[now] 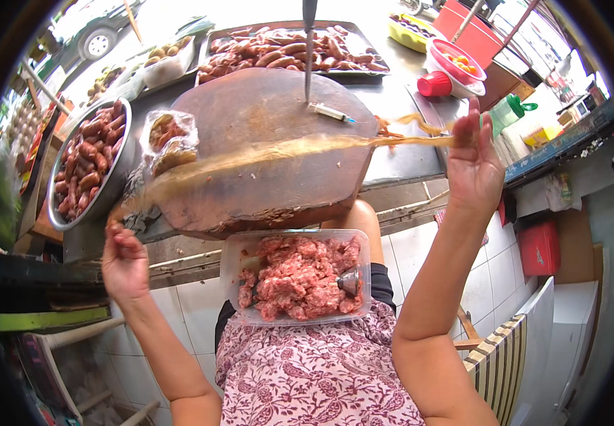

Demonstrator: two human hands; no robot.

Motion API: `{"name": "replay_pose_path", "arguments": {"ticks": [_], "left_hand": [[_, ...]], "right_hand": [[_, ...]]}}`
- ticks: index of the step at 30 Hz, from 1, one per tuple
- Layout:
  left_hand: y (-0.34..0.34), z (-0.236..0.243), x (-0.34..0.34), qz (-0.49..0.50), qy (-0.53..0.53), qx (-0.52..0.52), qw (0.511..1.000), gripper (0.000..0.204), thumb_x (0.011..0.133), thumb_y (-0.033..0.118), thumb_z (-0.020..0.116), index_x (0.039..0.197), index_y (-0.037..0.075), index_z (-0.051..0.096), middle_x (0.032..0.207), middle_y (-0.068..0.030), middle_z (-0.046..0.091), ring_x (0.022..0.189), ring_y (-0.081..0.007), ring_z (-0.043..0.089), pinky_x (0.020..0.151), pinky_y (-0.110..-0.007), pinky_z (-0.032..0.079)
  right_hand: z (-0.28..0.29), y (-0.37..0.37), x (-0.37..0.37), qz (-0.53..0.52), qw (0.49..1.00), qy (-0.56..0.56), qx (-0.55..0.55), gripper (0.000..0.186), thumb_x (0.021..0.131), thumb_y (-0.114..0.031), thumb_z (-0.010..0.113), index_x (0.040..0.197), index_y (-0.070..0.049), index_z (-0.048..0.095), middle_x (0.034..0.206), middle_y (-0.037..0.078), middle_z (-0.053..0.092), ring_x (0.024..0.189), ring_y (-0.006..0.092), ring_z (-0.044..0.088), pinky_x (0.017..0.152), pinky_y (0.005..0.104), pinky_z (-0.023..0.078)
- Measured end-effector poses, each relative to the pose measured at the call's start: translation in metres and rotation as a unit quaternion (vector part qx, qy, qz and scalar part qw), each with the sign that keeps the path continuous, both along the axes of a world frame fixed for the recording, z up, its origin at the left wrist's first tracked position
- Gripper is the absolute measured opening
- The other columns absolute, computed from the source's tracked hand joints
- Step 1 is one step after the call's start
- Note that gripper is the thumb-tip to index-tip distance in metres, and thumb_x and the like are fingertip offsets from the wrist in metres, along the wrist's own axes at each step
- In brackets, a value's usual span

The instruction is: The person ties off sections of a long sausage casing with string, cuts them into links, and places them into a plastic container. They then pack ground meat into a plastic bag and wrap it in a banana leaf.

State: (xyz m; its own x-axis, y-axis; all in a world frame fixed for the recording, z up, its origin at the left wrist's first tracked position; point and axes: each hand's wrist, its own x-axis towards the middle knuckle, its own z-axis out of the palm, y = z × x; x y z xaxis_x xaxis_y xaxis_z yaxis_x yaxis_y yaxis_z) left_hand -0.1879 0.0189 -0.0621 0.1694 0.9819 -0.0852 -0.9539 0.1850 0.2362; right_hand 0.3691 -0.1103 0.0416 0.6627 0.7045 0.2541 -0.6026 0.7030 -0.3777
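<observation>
A long, yellowish, translucent sausage casing (pixel 271 150) is stretched across the round wooden chopping block (pixel 250 99), blurred by motion. My left hand (pixel 126 261), at the near left of the block, pinches one end. Raised at the right, my right hand (pixel 474 165) holds the other end between its fingers. A clear plastic tub (pixel 229 284) on my lap contains pink ground meat (pixel 300 273) and a dark funnel (pixel 349 282). On the block lie a syringe (pixel 331 112) and, at its left edge, a clear plastic bag (pixel 170 135) of something brownish. A knife (pixel 309 57) stands upright, point down.
Behind the block is a metal tray (pixel 371 50) of sausages; a metal basin (pixel 126 149) of sausages sits left. Right are a pink basin (pixel 440 60), a red cup (pixel 435 84) and a green-lidded container (pixel 509 110). A striped chair (pixel 498 362) stands near my right elbow.
</observation>
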Motion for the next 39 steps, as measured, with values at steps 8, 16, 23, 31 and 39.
{"name": "replay_pose_path", "arguments": {"ticks": [8,16,23,31,39], "left_hand": [[0.033,-0.054,-0.125,0.077,0.115,0.073,0.988,0.028,0.105,0.006,0.049,0.123,-0.013,0.058,0.115,-0.0225,0.069,0.104,-0.0267,0.069,0.095,-0.036,0.06],[0.04,-0.089,-0.17,-0.049,0.06,0.191,0.979,0.04,0.11,0.012,0.036,0.137,-0.016,0.047,0.142,-0.0261,0.055,0.132,-0.034,0.055,0.116,-0.042,0.045],[0.022,-0.061,-0.121,0.345,0.264,-0.126,0.892,0.044,0.109,0.012,0.03,0.138,-0.019,0.043,0.149,-0.0275,0.048,0.139,-0.0344,0.048,0.121,-0.042,0.039],[0.015,-0.057,-0.124,0.378,0.247,-0.127,0.883,0.043,0.108,0.011,0.032,0.138,-0.018,0.045,0.15,-0.0262,0.046,0.142,-0.0332,0.044,0.123,-0.041,0.035],[-0.009,-0.015,-0.068,0.084,0.226,0.153,0.958,0.021,0.099,0.004,0.061,0.12,0.0,0.064,0.096,-0.0092,0.064,0.09,-0.0173,0.059,0.078,-0.028,0.053]], "right_hand": [[-0.061,-0.046,0.014,0.051,0.983,-0.041,-0.173,0.024,0.105,-0.011,0.052,0.126,0.001,0.056,0.093,0.011,0.066,0.075,0.0168,0.065,0.068,0.0306,0.058],[-0.078,-0.039,-0.018,-0.04,0.953,-0.028,-0.299,0.026,0.106,-0.021,0.053,0.118,0.001,0.059,0.078,0.008,0.066,0.063,0.0205,0.066,0.059,0.0381,0.061],[-0.094,-0.039,-0.035,-0.033,0.943,-0.081,-0.32,0.02,0.106,-0.015,0.053,0.114,0.0,0.063,0.077,0.008,0.067,0.059,0.0179,0.066,0.055,0.0332,0.06],[-0.092,-0.036,-0.054,0.013,0.943,-0.107,-0.316,0.017,0.104,-0.01,0.052,0.113,-0.001,0.064,0.076,0.008,0.068,0.06,0.0183,0.068,0.057,0.0309,0.059],[-0.059,-0.026,-0.076,0.009,0.909,-0.18,-0.375,0.017,0.104,-0.009,0.054,0.111,-0.001,0.067,0.077,0.007,0.069,0.064,0.0145,0.068,0.059,0.028,0.058]]}}
